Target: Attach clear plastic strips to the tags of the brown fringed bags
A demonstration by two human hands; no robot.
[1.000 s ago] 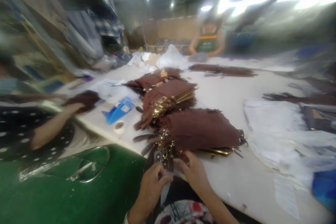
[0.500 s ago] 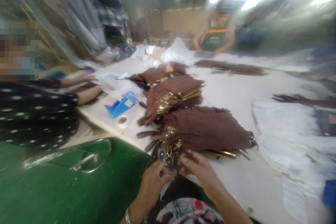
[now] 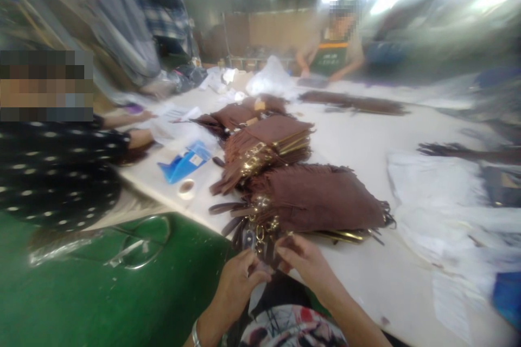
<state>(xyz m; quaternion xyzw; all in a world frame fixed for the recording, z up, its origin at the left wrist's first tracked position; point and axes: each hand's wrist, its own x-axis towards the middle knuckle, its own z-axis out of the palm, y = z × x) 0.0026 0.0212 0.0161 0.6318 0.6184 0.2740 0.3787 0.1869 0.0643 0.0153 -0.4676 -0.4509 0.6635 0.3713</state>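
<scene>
A pile of brown fringed bags point(image 3: 313, 200) with gold clasps lies at the near edge of a white table point(image 3: 358, 146). My left hand point(image 3: 240, 284) is closed in a pinch on a dark strap with a gold clasp point(image 3: 254, 238) hanging from the pile's near end. My right hand point(image 3: 303, 263) has its fingers curled on the same cluster of straps, just under the pile. What each finger grips is blurred.
More brown bag piles point(image 3: 266, 143) lie farther back. A blue packet point(image 3: 185, 162) and a tape roll point(image 3: 187, 188) sit to the left. A person in a dotted black top point(image 3: 57, 173) sits at left; another person point(image 3: 334, 54) stands at the far end. White plastic sheets point(image 3: 443, 211) cover the right side. Scissors point(image 3: 138, 244) rest on a green surface.
The view shifted slightly; the person at left leaned nearer into the frame. My hands stayed at the straps with small finger movements.
</scene>
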